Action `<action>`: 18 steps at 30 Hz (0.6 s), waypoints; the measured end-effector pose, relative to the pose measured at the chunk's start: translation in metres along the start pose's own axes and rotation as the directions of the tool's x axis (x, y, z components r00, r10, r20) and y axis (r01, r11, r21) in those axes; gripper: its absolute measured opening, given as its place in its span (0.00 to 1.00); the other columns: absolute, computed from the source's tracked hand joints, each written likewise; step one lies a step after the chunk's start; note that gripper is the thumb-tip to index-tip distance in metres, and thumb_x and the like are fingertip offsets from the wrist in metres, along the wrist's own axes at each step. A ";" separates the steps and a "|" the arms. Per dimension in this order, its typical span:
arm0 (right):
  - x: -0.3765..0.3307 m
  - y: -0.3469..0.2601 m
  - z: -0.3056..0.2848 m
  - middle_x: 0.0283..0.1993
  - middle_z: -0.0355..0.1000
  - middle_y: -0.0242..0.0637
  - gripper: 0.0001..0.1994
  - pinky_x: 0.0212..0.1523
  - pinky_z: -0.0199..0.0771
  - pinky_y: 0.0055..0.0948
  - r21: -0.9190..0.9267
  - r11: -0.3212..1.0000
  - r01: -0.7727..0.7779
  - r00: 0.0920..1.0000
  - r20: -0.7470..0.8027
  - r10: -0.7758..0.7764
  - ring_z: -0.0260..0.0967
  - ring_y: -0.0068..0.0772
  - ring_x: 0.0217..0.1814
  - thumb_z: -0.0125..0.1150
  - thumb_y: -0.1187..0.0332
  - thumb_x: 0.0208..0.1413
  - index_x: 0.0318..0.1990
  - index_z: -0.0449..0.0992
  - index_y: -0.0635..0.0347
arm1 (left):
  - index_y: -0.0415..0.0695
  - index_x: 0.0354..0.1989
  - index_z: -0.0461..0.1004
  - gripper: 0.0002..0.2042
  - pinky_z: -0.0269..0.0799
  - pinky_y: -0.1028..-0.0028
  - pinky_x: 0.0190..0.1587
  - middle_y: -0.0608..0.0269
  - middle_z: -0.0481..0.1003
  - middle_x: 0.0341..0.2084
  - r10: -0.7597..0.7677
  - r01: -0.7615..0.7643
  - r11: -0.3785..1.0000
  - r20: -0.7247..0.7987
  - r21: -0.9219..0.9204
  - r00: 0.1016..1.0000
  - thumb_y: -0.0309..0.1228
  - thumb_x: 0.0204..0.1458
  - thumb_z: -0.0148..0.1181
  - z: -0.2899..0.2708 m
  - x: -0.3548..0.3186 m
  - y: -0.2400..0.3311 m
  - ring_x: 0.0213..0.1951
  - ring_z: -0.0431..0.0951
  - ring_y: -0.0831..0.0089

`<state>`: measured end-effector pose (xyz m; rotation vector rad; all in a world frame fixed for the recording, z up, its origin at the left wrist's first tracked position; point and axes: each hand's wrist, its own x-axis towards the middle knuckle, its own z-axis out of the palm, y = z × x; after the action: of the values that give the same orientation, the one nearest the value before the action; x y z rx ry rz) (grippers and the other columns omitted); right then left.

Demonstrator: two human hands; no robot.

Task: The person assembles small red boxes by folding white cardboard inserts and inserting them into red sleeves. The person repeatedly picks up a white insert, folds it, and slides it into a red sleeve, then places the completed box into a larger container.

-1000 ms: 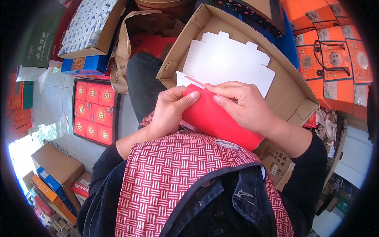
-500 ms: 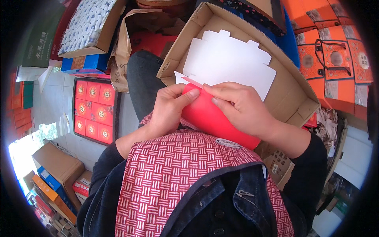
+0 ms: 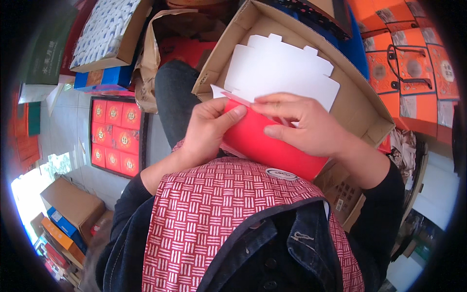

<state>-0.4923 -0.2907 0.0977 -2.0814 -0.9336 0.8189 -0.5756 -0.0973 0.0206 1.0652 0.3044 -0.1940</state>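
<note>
A red folded card box blank (image 3: pixel 289 155), pale on its inner side, is held in front of my apron. My left hand (image 3: pixel 208 125) is closed on its upper left corner, thumb on the red face and fingers behind. My right hand (image 3: pixel 311 121) lies along the upper edge, its fingers over the fold and its thumb against the red face. Just beyond my hands, white flat box blanks (image 3: pixel 277 68) with cut tabs lie in a shallow brown cardboard tray (image 3: pixel 362 127). The lower part of the red blank is hidden against the apron.
A dark-framed tray of small red boxes (image 3: pixel 114 138) sits on the floor at left. Behind it stands a carton of white-and-blue packets (image 3: pixel 104 31). A brown paper bag (image 3: pixel 146 73) stands near my knee. Orange gift boxes (image 3: pixel 413 73) are stacked at far right, cartons (image 3: pixel 73 202) at lower left.
My right thumb has moved down and away from the fingers on the red blank, and the right hand has shifted slightly right. My left hand keeps its hold on the corner.
</note>
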 end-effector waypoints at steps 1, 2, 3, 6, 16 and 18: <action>-0.003 -0.005 -0.015 0.58 0.67 0.45 0.26 0.54 0.69 0.30 -0.016 1.000 0.012 0.999 0.030 -0.012 0.69 0.40 0.56 0.62 0.68 0.51 0.60 0.67 0.59 | 0.34 0.39 0.77 0.08 0.74 0.81 0.36 0.59 0.79 0.30 0.002 -0.001 1.000 0.010 -0.020 1.000 0.27 0.57 0.56 0.002 0.000 0.005 0.31 0.77 0.80; -0.008 -0.015 -0.037 0.60 0.66 0.46 0.30 0.55 0.69 0.31 -0.037 0.999 0.032 0.997 0.069 -0.029 0.68 0.41 0.57 0.63 0.67 0.50 0.63 0.64 0.58 | 0.35 0.39 0.76 0.08 0.74 0.81 0.36 0.59 0.79 0.30 0.040 -0.040 0.999 -0.007 -0.010 0.999 0.28 0.57 0.56 0.001 -0.001 0.013 0.31 0.78 0.80; -0.021 -0.015 -0.050 0.60 0.66 0.46 0.34 0.55 0.68 0.32 -0.052 0.996 0.070 0.993 0.102 -0.065 0.68 0.42 0.58 0.64 0.67 0.49 0.64 0.60 0.58 | 0.35 0.40 0.76 0.09 0.74 0.81 0.37 0.59 0.79 0.31 0.073 -0.073 0.997 0.002 -0.002 0.997 0.28 0.58 0.56 -0.001 0.001 0.024 0.31 0.78 0.80; -0.059 -0.009 -0.072 0.62 0.63 0.49 0.40 0.58 0.67 0.35 -0.091 0.981 0.169 0.971 0.188 -0.150 0.67 0.46 0.60 0.64 0.68 0.45 0.68 0.53 0.58 | 0.36 0.38 0.76 0.09 0.74 0.80 0.37 0.62 0.79 0.29 0.207 -0.216 0.968 0.080 0.125 0.975 0.30 0.57 0.57 -0.011 0.016 0.044 0.31 0.78 0.79; -0.044 0.015 -0.002 0.44 0.73 0.57 0.25 0.49 0.71 0.39 -0.172 0.984 0.056 0.822 -0.551 -0.143 0.72 0.56 0.49 0.49 0.76 0.51 0.60 0.63 0.60 | 0.36 0.43 0.73 0.15 0.71 0.76 0.42 0.58 0.76 0.36 0.851 -0.766 0.024 0.389 0.643 0.353 0.33 0.53 0.63 0.031 0.053 0.131 0.36 0.76 0.75; -0.022 0.026 0.012 0.45 0.73 0.56 0.22 0.48 0.71 0.37 0.024 0.999 0.043 0.772 -0.635 -0.018 0.73 0.53 0.49 0.48 0.75 0.54 0.59 0.64 0.61 | 0.36 0.44 0.73 0.15 0.72 0.74 0.42 0.57 0.76 0.36 0.794 -0.866 0.019 0.519 0.499 0.317 0.31 0.51 0.64 0.035 0.030 0.123 0.37 0.76 0.74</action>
<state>-0.5041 -0.3166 0.0757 -2.0828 -0.5587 0.0676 -0.5053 -0.0706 0.1279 1.8851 -0.6547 0.8532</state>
